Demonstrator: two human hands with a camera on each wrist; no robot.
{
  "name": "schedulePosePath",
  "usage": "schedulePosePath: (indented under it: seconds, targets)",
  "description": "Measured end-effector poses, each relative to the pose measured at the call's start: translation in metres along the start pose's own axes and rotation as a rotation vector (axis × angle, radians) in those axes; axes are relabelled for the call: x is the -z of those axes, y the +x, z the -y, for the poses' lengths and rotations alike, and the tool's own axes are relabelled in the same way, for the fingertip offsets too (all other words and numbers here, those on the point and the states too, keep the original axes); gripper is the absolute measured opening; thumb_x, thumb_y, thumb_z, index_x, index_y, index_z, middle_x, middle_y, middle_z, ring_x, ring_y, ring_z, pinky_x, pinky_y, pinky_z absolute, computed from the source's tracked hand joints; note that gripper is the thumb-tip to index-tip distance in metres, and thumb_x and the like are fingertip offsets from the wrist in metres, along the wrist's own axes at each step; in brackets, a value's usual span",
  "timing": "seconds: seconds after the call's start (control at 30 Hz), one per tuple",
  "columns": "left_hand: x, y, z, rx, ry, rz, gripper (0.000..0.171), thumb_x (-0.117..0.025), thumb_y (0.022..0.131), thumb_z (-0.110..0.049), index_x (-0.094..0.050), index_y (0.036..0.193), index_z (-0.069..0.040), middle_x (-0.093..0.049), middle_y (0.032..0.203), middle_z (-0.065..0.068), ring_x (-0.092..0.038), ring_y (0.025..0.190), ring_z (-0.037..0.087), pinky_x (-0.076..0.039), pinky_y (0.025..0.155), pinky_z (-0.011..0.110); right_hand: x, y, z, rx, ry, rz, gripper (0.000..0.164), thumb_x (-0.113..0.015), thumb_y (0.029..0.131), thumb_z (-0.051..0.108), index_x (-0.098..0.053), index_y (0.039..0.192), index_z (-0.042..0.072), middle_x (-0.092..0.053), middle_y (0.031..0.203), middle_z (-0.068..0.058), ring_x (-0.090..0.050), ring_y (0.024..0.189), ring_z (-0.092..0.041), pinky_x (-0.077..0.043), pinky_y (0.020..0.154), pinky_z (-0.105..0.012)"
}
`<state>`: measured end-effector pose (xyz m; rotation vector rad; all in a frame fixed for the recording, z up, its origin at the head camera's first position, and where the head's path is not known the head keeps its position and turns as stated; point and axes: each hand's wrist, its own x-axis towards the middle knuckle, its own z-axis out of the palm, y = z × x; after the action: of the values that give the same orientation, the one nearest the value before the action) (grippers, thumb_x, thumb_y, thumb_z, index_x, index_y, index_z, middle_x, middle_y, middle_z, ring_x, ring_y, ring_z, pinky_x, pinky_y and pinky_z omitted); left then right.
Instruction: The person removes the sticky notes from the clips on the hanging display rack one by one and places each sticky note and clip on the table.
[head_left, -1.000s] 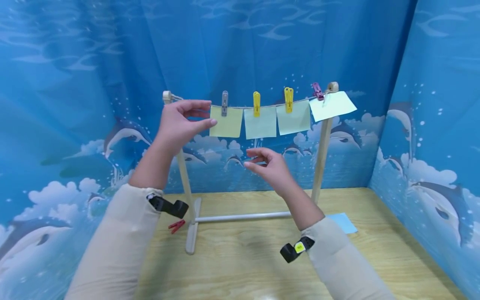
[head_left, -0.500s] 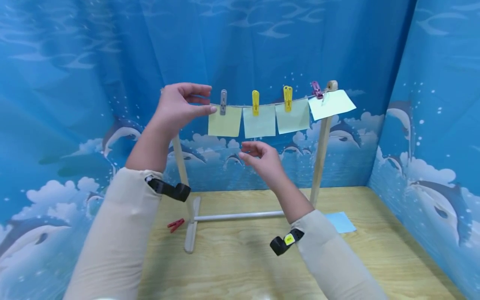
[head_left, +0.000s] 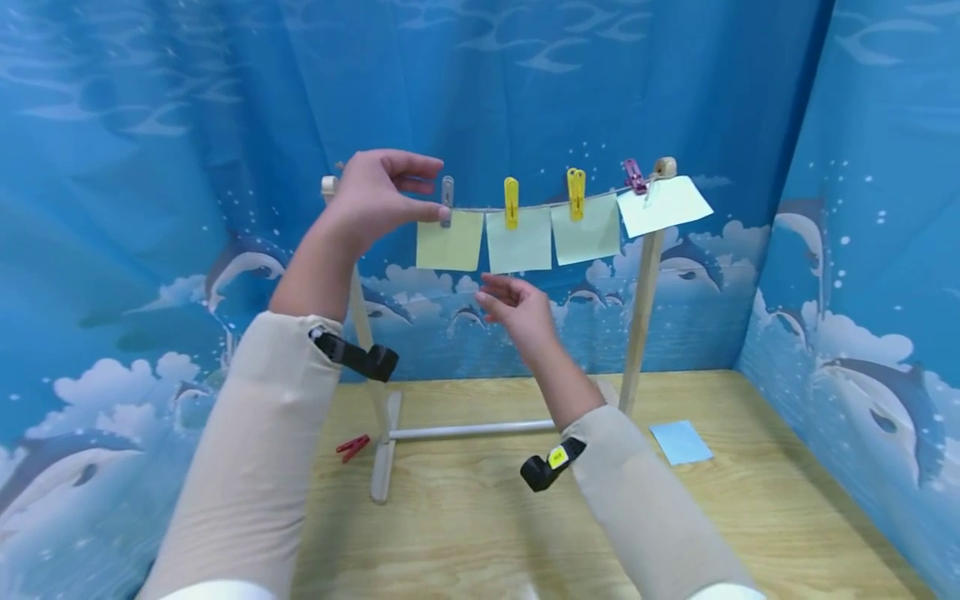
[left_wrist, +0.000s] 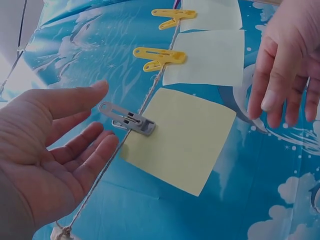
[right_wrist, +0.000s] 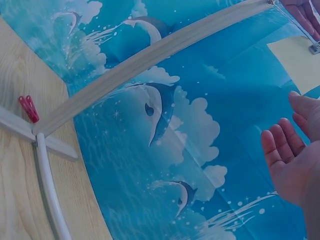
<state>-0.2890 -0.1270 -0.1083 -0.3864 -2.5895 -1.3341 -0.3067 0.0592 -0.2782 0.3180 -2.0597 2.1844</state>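
In the head view a grey clothespin clips a yellow sticky note to a string. My left hand is beside this pin, thumb and fingers apart. The left wrist view shows a gap between the fingers and the grey clothespin. My right hand hovers below the notes with its fingers loosely bent, holding nothing. Two yellow clothespins hold pale green notes in the middle. On the far right a purple clothespin holds another pale note, which sits tilted.
The string runs between two wooden posts, joined low down by a white bar. A red clothespin lies by the left foot. One blue note lies on the wooden table at right. An ocean-print curtain hangs behind.
My left hand has risen and moved right, from the yellow note's left edge to the grey clothespin. My right hand has moved up and slightly left. The clipped notes stay on the string.
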Motion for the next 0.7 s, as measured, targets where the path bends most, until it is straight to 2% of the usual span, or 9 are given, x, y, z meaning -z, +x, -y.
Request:
schedulePosePath:
  seconds: [0.2, 0.33, 0.4, 0.57, 0.7]
  targets:
    - [-0.003, 0.005, -0.004, 0.002, 0.007, 0.010, 0.064, -0.082, 0.080, -0.024, -0.057, 0.138, -0.023, -0.058, 0.136, -0.002, -0.054, 0.122, 0.014, -0.048, 0.100, 0.032, -0.010, 0.007, 0.001, 0.041, 0.053, -0.001, 0.036, -0.070, 0.091, 0.024, -0.065, 0.126, 0.017, -0.065, 0.120, -0.004, -0.062, 0.108, -0.017, -0.053, 0.092, -0.036]
    - [-0.006, 0.008, -0.005, 0.013, 0.017, 0.011, 0.063, -0.082, 0.081, -0.025, -0.056, 0.139, -0.023, -0.059, 0.135, -0.001, -0.056, 0.121, 0.014, -0.049, 0.097, 0.030, -0.016, 0.013, 0.002, 0.068, 0.126, -0.012, 0.036, -0.070, 0.091, 0.022, -0.064, 0.126, 0.013, -0.066, 0.120, -0.004, -0.063, 0.108, -0.018, -0.052, 0.094, -0.039]
    - [-0.009, 0.008, -0.006, 0.026, 0.028, 0.010, 0.063, -0.082, 0.081, -0.026, -0.056, 0.139, -0.023, -0.059, 0.134, -0.001, -0.057, 0.119, 0.014, -0.051, 0.095, 0.029, -0.018, 0.014, 0.001, 0.065, 0.158, -0.019, 0.035, -0.070, 0.092, 0.021, -0.065, 0.125, 0.011, -0.067, 0.119, -0.005, -0.064, 0.106, -0.018, -0.053, 0.092, -0.037]
    - [-0.013, 0.008, -0.004, 0.038, 0.029, 0.010, 0.059, -0.080, 0.083, -0.024, -0.057, 0.138, -0.020, -0.061, 0.131, 0.002, -0.059, 0.113, 0.014, -0.052, 0.092, 0.028, -0.020, 0.013, 0.000, 0.081, 0.251, 0.009, 0.030, -0.064, 0.096, 0.013, -0.062, 0.123, 0.003, -0.068, 0.114, -0.012, -0.066, 0.095, -0.018, -0.055, 0.088, -0.036]
    - [-0.015, 0.007, -0.003, 0.024, 0.022, -0.003, 0.054, -0.077, 0.086, -0.024, -0.059, 0.136, -0.017, -0.062, 0.129, 0.003, -0.059, 0.112, 0.015, -0.052, 0.093, 0.028, -0.021, 0.009, 0.000, 0.138, 0.358, 0.058, 0.026, -0.057, 0.097, 0.001, -0.060, 0.122, -0.003, -0.070, 0.102, -0.009, -0.067, 0.088, -0.016, -0.057, 0.083, -0.034]
